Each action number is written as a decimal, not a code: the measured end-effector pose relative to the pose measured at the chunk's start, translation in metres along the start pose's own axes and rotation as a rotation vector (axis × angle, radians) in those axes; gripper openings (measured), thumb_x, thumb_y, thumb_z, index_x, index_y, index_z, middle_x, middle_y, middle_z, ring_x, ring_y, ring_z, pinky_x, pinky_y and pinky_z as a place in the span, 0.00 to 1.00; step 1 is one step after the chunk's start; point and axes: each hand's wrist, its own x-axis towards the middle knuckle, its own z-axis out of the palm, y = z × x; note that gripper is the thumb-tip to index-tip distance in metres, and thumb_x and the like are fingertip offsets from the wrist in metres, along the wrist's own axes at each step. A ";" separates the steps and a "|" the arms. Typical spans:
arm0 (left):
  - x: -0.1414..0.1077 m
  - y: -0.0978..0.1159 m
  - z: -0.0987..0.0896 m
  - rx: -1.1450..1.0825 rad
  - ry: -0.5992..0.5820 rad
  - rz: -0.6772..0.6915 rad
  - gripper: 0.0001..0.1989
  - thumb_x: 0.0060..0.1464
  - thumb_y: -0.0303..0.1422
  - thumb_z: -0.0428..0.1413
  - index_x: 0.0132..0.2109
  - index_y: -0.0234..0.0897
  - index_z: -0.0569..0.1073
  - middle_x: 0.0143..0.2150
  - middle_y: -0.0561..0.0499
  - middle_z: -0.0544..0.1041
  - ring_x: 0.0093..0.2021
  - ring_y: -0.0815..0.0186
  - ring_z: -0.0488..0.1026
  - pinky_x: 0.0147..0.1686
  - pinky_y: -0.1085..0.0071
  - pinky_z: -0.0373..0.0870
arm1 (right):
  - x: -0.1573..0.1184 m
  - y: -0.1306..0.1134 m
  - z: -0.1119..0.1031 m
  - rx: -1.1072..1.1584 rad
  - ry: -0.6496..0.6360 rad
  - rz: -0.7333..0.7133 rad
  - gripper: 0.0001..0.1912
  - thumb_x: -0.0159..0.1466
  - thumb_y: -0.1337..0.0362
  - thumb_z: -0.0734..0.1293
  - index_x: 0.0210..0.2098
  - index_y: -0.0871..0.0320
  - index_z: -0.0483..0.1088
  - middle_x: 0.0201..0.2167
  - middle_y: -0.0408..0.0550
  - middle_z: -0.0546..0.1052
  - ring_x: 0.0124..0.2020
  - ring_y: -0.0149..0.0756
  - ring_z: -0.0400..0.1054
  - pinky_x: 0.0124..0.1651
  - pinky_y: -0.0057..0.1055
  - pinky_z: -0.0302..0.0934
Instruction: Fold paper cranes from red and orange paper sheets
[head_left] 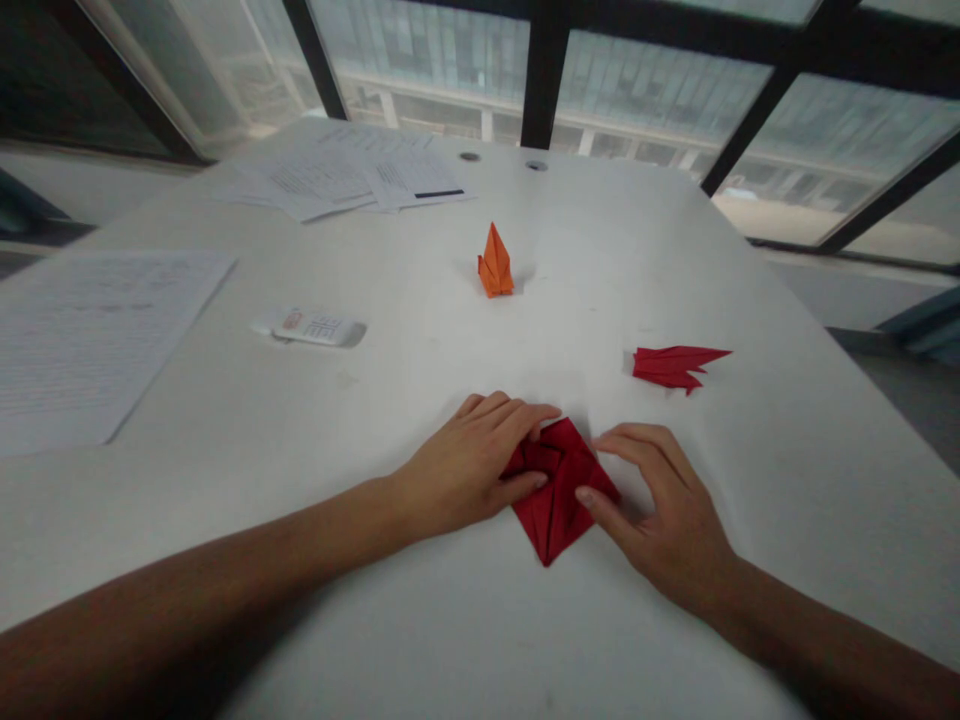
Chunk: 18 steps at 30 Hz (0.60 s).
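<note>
Head cam: white tbl nr windows; L grip & R grip, each spread on red paper

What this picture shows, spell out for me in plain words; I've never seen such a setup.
There is no machine: these are a person's bare left hand and right hand. The one picture comes from a camera worn on the head, looking forward and down. Both hands touch a folded red paper on the white table, the left lying over its left side. Farther off are an orange folded figure and, to the right, a red folded figure. To the left are a small white item with printing and some printed sheets.
</note>
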 end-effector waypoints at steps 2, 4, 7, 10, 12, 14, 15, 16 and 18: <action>0.000 -0.001 0.000 -0.017 -0.003 -0.006 0.28 0.61 0.37 0.63 0.64 0.42 0.63 0.50 0.48 0.76 0.51 0.56 0.70 0.53 0.57 0.64 | 0.003 0.004 0.001 0.000 -0.053 0.102 0.21 0.66 0.61 0.71 0.57 0.54 0.67 0.50 0.54 0.75 0.51 0.48 0.70 0.53 0.48 0.67; 0.001 -0.002 0.000 -0.041 0.005 -0.014 0.29 0.59 0.37 0.64 0.64 0.43 0.63 0.50 0.49 0.75 0.51 0.57 0.70 0.53 0.57 0.64 | 0.006 0.006 0.002 -0.007 -0.118 0.112 0.20 0.66 0.62 0.71 0.57 0.53 0.67 0.49 0.52 0.77 0.51 0.48 0.71 0.54 0.49 0.66; 0.002 -0.004 0.000 -0.070 0.011 -0.021 0.31 0.57 0.35 0.66 0.64 0.43 0.63 0.48 0.50 0.75 0.50 0.58 0.70 0.53 0.58 0.64 | 0.010 0.006 0.001 -0.012 -0.165 0.078 0.16 0.67 0.65 0.70 0.54 0.52 0.69 0.47 0.49 0.79 0.49 0.47 0.71 0.53 0.50 0.64; 0.003 -0.005 -0.001 -0.074 -0.004 -0.015 0.30 0.57 0.34 0.66 0.63 0.45 0.65 0.46 0.51 0.75 0.49 0.58 0.70 0.51 0.58 0.63 | 0.012 0.007 0.000 -0.005 -0.198 0.107 0.18 0.67 0.66 0.70 0.55 0.51 0.70 0.44 0.48 0.78 0.47 0.46 0.70 0.52 0.49 0.63; 0.004 -0.006 -0.002 -0.073 -0.016 -0.009 0.29 0.56 0.35 0.67 0.62 0.46 0.66 0.45 0.52 0.75 0.48 0.58 0.70 0.51 0.59 0.63 | 0.012 0.007 0.001 -0.010 -0.226 0.122 0.21 0.66 0.66 0.70 0.58 0.51 0.69 0.47 0.50 0.77 0.49 0.47 0.69 0.53 0.51 0.63; 0.004 -0.006 -0.003 -0.081 -0.020 -0.005 0.29 0.56 0.35 0.67 0.62 0.48 0.67 0.45 0.53 0.75 0.48 0.59 0.70 0.50 0.59 0.63 | 0.011 0.008 0.001 -0.029 -0.243 0.114 0.25 0.66 0.65 0.71 0.61 0.51 0.67 0.52 0.52 0.75 0.53 0.49 0.68 0.55 0.53 0.62; 0.004 -0.005 -0.003 -0.088 -0.016 -0.001 0.28 0.56 0.35 0.67 0.61 0.49 0.68 0.46 0.53 0.75 0.49 0.59 0.70 0.51 0.60 0.63 | 0.011 0.008 0.002 -0.041 -0.242 0.105 0.27 0.65 0.64 0.71 0.62 0.51 0.66 0.54 0.53 0.74 0.54 0.50 0.67 0.56 0.54 0.61; 0.004 -0.005 -0.004 -0.095 -0.010 0.005 0.27 0.56 0.35 0.67 0.60 0.50 0.69 0.48 0.53 0.75 0.50 0.59 0.69 0.52 0.60 0.63 | 0.011 0.008 0.002 -0.055 -0.236 0.097 0.27 0.65 0.63 0.71 0.62 0.51 0.66 0.56 0.54 0.73 0.55 0.51 0.66 0.57 0.55 0.61; 0.004 -0.004 -0.005 -0.104 0.005 0.018 0.22 0.56 0.35 0.66 0.56 0.48 0.71 0.52 0.52 0.74 0.53 0.58 0.68 0.53 0.60 0.62 | 0.011 0.007 0.003 -0.075 -0.219 0.088 0.22 0.64 0.63 0.72 0.57 0.51 0.70 0.57 0.54 0.73 0.57 0.52 0.66 0.57 0.55 0.60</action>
